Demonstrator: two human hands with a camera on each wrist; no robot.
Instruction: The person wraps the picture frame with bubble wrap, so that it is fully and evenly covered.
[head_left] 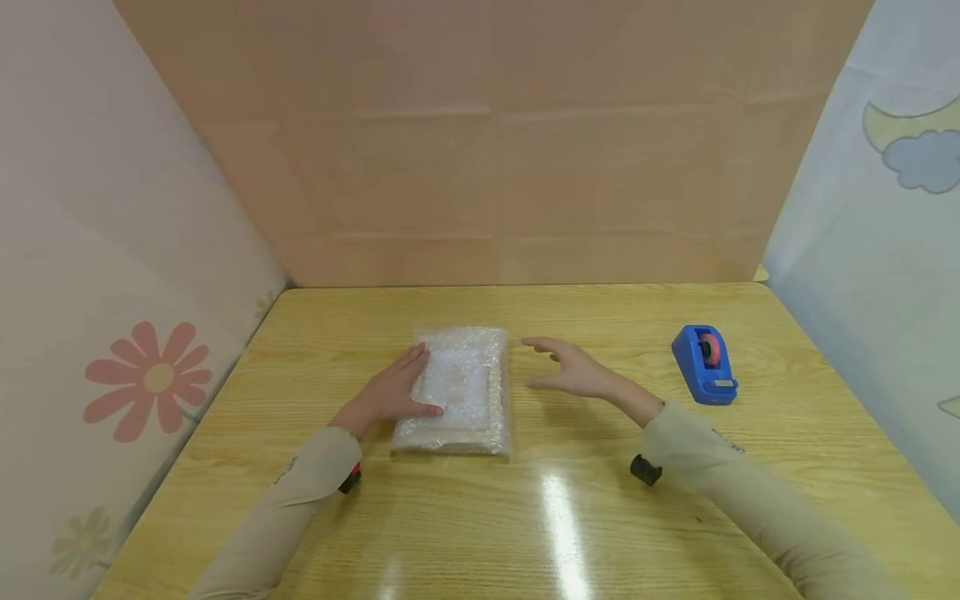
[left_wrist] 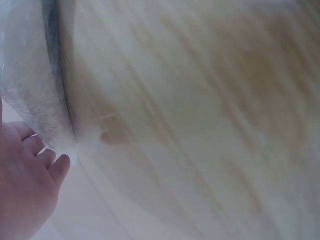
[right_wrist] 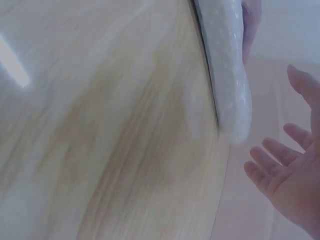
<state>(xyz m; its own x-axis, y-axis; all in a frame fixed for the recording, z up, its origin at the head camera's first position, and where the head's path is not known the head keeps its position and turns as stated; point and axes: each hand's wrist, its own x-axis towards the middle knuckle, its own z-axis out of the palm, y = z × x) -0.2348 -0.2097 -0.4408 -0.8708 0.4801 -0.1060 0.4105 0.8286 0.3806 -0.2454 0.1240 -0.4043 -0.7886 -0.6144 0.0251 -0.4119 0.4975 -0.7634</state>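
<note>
A flat, bubble-wrapped package [head_left: 465,387] lies on the table with a pale rectangular item showing through the wrap. My left hand [head_left: 392,390] rests on its left side, thumb stretched over the top and fingers spread along the far left edge. In the left wrist view, the fingertips of that hand [left_wrist: 27,180] meet the package's side [left_wrist: 30,75]. To the right of the package, my right hand [head_left: 573,372] hovers apart from it, fingers extended and holding nothing. The right wrist view shows this hand [right_wrist: 295,175] beside the package's edge [right_wrist: 227,75], with a gap between.
A blue tape dispenser [head_left: 705,364] with a red-pink roll stands at the right of the wooden table [head_left: 480,533]. Brown paper [head_left: 495,150] covers the back wall. Side walls carry flower and moon patterns.
</note>
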